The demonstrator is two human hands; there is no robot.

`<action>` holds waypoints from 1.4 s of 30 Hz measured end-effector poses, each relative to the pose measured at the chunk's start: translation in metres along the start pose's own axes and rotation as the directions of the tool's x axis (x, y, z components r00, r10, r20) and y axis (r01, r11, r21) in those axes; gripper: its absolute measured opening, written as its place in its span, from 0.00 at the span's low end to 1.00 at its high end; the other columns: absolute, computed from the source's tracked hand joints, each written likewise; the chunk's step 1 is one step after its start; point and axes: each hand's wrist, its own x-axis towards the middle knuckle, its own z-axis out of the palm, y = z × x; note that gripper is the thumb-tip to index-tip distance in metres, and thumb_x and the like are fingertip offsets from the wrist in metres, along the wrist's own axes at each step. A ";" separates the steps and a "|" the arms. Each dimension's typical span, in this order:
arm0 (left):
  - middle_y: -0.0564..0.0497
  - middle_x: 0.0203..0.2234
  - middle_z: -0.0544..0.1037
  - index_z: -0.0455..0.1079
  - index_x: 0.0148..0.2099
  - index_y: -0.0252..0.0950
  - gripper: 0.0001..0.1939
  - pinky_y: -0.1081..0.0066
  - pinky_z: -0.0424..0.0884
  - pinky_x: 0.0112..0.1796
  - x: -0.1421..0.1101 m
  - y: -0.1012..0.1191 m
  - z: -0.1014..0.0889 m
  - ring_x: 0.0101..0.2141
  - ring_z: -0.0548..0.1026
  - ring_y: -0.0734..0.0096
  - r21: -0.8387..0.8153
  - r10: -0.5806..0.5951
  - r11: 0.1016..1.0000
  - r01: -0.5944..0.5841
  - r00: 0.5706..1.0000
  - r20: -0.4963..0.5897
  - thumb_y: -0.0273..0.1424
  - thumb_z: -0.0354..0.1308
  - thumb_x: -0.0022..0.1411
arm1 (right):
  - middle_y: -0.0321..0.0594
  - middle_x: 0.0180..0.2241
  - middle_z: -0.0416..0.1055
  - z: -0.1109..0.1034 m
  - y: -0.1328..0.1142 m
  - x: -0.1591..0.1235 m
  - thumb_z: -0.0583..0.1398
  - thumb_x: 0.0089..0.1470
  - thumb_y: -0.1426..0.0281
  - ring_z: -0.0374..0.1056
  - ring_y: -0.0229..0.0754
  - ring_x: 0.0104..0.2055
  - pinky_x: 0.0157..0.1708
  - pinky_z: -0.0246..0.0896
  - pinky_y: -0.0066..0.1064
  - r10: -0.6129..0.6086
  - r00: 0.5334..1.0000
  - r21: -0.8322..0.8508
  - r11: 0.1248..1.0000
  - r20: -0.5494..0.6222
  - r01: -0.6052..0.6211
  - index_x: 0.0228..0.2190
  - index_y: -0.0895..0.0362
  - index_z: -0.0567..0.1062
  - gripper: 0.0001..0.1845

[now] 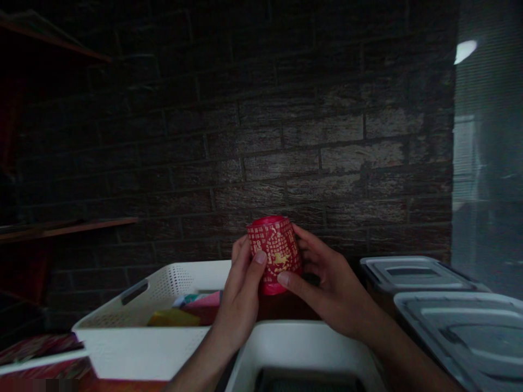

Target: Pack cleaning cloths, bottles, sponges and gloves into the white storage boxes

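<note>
Both hands hold a small red cylinder point(274, 251) printed with gold characters and a gold horse, raised in front of a dark brick wall. My left hand point(241, 296) wraps its left side, thumb pressed on the front. From the right, my right hand point(327, 286) grips it with the thumb under its lower edge. The cylinder hangs above the gap between two white baskets.
A white perforated basket point(163, 294) at the left holds yellow, pink and teal items. Another white bin point(302, 348) is below my hands. Two grey lidded boxes point(412, 272) stand at the right. Wooden shelves point(69, 227) jut from the left wall.
</note>
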 end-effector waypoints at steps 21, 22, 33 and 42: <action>0.45 0.64 0.71 0.64 0.70 0.43 0.33 0.57 0.61 0.65 -0.007 -0.009 -0.002 0.67 0.64 0.51 -0.147 -0.158 0.977 0.157 0.987 -0.001 0.44 0.63 0.66 | 0.40 0.46 0.79 -0.003 -0.002 0.001 0.67 0.60 0.64 0.75 0.45 0.43 0.50 0.73 0.42 0.061 0.998 -0.100 0.993 0.017 -0.059 0.61 0.50 0.70 0.29; 0.45 0.64 0.72 0.64 0.69 0.43 0.33 0.56 0.61 0.65 -0.006 -0.007 -0.001 0.66 0.64 0.51 -0.152 -0.161 0.975 0.161 0.987 0.012 0.44 0.64 0.66 | 0.40 0.46 0.79 -0.003 -0.001 0.001 0.67 0.60 0.65 0.75 0.45 0.43 0.50 0.73 0.42 0.065 0.998 -0.106 0.992 0.015 -0.063 0.61 0.50 0.70 0.29; 0.46 0.61 0.74 0.67 0.65 0.43 0.27 0.53 0.61 0.65 -0.003 -0.008 0.004 0.63 0.69 0.50 -0.308 -0.142 0.943 0.125 0.989 -0.032 0.43 0.61 0.68 | 0.39 0.55 0.76 -0.004 -0.007 0.002 0.61 0.65 0.68 0.75 0.46 0.52 0.52 0.73 0.41 0.052 0.995 0.040 0.998 0.085 -0.055 0.66 0.46 0.66 0.30; 0.48 0.67 0.68 0.63 0.70 0.45 0.27 0.55 0.52 0.70 0.004 -0.015 -0.003 0.68 0.62 0.55 -0.246 -0.032 0.969 0.028 0.999 -0.012 0.40 0.57 0.72 | 0.39 0.52 0.77 -0.003 0.003 0.002 0.67 0.59 0.68 0.76 0.44 0.49 0.49 0.76 0.38 -0.011 0.999 -0.072 0.997 -0.040 0.009 0.65 0.44 0.66 0.36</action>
